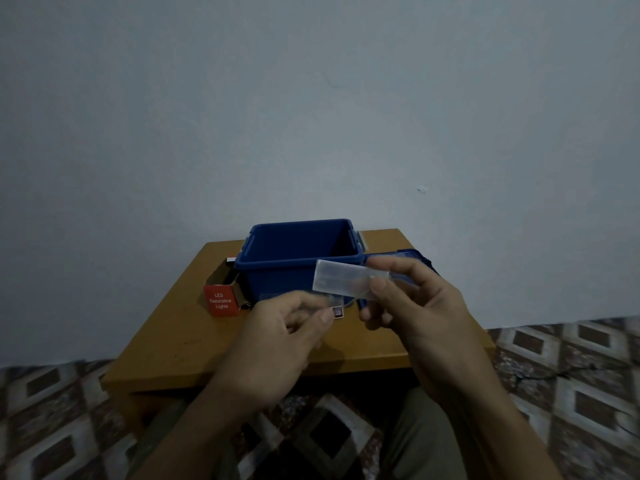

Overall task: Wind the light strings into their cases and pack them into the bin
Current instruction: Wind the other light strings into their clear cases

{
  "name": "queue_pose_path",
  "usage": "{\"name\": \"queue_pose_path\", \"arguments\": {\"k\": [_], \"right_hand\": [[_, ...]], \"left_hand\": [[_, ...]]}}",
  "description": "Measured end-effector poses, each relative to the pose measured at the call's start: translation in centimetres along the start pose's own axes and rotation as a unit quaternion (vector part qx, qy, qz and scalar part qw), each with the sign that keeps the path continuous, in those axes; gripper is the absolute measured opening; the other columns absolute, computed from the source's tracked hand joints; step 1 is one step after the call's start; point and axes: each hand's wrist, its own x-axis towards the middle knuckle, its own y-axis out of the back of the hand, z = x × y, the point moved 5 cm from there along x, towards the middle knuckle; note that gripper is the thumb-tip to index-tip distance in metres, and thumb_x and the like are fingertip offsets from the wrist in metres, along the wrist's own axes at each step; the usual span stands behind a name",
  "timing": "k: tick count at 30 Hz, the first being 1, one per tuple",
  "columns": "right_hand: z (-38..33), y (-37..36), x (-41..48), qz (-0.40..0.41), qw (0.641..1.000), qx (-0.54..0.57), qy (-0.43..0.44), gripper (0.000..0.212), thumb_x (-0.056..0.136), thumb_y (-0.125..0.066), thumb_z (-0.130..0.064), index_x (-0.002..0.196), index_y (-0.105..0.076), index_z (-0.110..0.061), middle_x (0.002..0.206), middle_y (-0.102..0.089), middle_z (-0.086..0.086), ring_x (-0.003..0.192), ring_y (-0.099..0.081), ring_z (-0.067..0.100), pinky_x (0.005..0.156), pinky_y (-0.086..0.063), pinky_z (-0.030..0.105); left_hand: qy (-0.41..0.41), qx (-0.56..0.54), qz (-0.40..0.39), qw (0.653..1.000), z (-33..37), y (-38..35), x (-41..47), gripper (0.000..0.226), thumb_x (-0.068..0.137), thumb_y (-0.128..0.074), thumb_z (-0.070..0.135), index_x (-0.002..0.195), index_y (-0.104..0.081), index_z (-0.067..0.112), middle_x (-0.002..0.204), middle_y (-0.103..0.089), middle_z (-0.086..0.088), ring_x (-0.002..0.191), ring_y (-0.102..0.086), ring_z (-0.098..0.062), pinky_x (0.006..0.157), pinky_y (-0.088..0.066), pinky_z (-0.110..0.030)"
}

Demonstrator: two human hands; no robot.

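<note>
My right hand (408,299) pinches one end of a clear plastic case (346,279), holding it level in front of the open blue bin (298,261). My left hand (287,327) is just below and left of the case, thumb and fingers pinched together on something thin and clear (329,301), likely the light string; it is too blurred to be sure. A red box marked LED Decorative Lights (221,303) stands open left of the bin on the wooden table (180,337). A small red-edged item (338,312) shows behind my left thumb.
The bin's blue lid (412,256) lies on the table to the right of the bin, partly hidden by my right hand. A plain wall rises behind the table. Patterned floor tiles (571,358) surround it, and my legs are under the near edge.
</note>
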Motion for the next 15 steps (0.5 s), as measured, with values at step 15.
{"name": "queue_pose_path", "arguments": {"k": [15], "right_hand": [[-0.49,-0.37,-0.12,-0.069,0.988,0.126,-0.049,0.034,0.085,-0.064,-0.010,0.117,-0.065,0.000,0.075,-0.065,0.017,0.059,-0.062,0.022,0.057,-0.055,0.029]], "left_hand": [[0.026,0.037,-0.060,0.997,-0.84,0.50,0.73,0.024,0.100,-0.054,0.032,0.089,-0.073,0.021,0.079,-0.074,0.000,0.058,-0.057,-0.010,0.064,-0.050,-0.026]]}}
